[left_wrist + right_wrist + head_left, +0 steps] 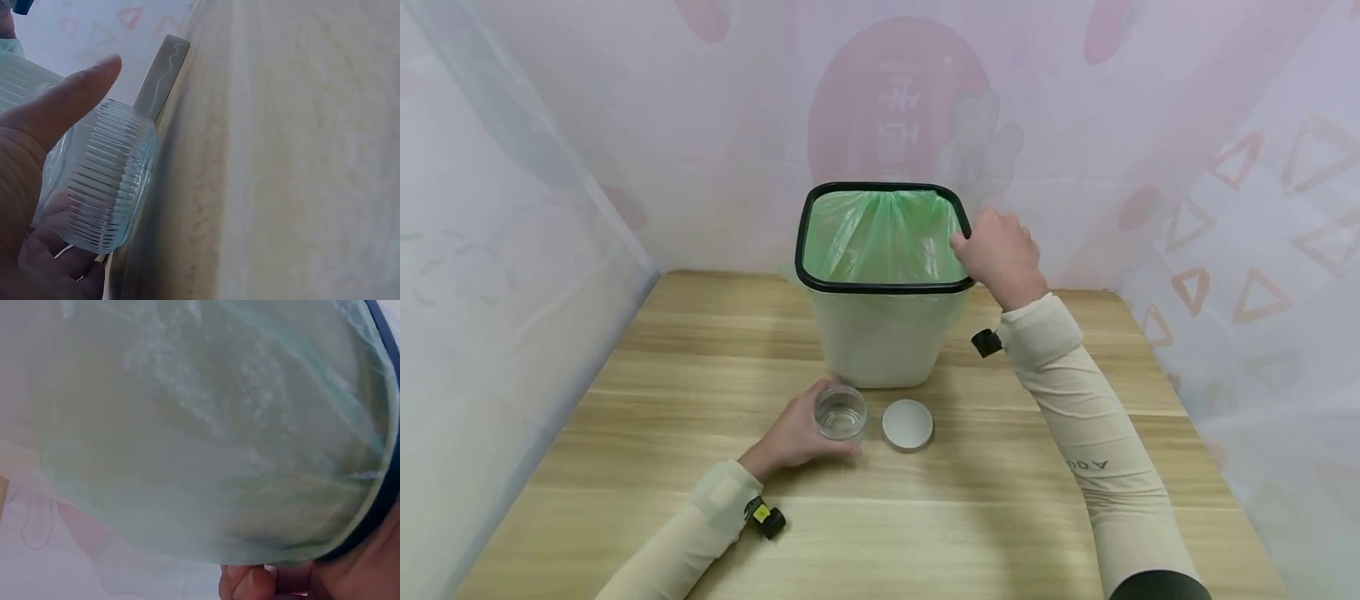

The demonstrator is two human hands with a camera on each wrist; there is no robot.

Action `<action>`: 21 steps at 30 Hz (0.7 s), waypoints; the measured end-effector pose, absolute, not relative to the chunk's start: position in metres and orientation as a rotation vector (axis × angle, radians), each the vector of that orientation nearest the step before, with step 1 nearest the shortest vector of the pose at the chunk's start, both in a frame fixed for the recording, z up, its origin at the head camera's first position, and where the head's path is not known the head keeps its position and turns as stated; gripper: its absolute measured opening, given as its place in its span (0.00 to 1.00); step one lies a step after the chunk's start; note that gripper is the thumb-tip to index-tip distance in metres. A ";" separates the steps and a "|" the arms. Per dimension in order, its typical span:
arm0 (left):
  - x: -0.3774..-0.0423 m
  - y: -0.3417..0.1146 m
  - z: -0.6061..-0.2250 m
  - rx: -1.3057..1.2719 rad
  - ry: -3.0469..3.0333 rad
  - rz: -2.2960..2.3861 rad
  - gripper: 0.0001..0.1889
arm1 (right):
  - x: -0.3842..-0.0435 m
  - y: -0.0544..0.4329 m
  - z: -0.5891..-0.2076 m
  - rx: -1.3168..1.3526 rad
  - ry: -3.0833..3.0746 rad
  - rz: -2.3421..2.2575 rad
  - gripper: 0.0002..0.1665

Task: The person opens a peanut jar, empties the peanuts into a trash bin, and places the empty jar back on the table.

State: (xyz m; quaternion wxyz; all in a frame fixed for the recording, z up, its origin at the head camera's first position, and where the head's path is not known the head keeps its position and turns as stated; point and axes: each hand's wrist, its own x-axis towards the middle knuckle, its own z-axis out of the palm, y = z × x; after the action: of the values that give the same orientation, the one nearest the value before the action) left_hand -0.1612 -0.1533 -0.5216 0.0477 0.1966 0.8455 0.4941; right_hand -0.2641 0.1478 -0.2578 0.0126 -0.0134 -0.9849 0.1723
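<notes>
A clear ribbed glass jar [841, 414] stands on the wooden table in front of a white trash can, seen from above with its mouth uncovered. My left hand [797, 432] holds the jar from the left, thumb on one side and fingers round the other. Just right of the jar lies a round white lid [907, 425]. The trash can [880, 342] has a black rim ring [880, 288] over a green plastic bag [887, 237]. My right hand [1000, 258] grips the ring's right side; in the right wrist view its fingers [250, 582] show under the bag's edge.
The wooden table [647, 433] carries the can near its far edge. Behind it hangs a pale printed curtain [722, 125], with more curtain on both sides. A small black wrist camera [767, 521] sits on the left cuff, another [987, 342] on the right.
</notes>
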 end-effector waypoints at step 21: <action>-0.149 -0.170 -0.492 0.564 2.654 1.307 0.57 | -0.250 0.171 -0.264 0.065 -2.883 0.638 0.31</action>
State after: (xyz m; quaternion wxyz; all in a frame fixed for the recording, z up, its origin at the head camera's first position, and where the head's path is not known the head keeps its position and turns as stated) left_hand -0.1495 -0.1695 -0.4921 0.0648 0.1869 0.8795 0.4329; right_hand -0.2503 0.1712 -0.2645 0.0940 0.0219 -0.9718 0.2150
